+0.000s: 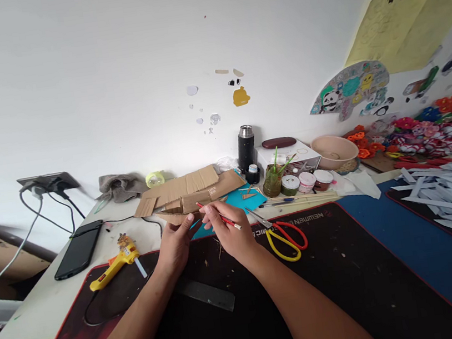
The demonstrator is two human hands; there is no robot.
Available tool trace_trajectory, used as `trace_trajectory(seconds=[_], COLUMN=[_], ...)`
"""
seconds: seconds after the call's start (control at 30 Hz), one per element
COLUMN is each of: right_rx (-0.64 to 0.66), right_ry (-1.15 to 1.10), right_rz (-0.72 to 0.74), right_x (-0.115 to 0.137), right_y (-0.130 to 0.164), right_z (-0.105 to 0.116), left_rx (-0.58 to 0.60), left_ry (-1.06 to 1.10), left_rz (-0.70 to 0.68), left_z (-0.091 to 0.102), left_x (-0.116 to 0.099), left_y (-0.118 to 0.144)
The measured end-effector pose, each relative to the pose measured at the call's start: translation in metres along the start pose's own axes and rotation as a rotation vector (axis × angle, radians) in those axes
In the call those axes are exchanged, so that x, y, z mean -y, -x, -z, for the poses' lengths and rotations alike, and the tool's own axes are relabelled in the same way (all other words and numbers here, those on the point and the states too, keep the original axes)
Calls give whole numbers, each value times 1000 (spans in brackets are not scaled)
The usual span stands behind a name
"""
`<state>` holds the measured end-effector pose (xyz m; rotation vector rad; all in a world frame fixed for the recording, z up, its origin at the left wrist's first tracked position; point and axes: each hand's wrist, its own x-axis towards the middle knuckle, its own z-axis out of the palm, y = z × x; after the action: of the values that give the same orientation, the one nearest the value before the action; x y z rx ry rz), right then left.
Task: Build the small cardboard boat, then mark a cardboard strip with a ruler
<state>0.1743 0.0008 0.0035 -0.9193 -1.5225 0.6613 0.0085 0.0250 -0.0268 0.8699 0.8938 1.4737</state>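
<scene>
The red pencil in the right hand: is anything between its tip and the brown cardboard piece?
Nothing visible. The right hand holds the thin red pencil against the brown cardboard piece, which the left hand steadies.

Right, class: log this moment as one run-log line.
left hand: on cardboard piece | right hand: holds red pencil | scissors: on mat, right

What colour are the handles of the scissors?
One scissors handle is red, the other yellow; the head view shows this best.
</scene>
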Motion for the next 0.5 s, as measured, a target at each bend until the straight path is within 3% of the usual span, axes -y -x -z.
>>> trace_trajectory(seconds=[0.5], right_rx=[-30], right_ry=[-11], right_rz=[-23], right_x=[0], right_y=[-1], right_z=[1], left_rx=[13], left_ry=[10], left_rz=[-15], left_z=[-1], left_x=[-1], left_y=[0])
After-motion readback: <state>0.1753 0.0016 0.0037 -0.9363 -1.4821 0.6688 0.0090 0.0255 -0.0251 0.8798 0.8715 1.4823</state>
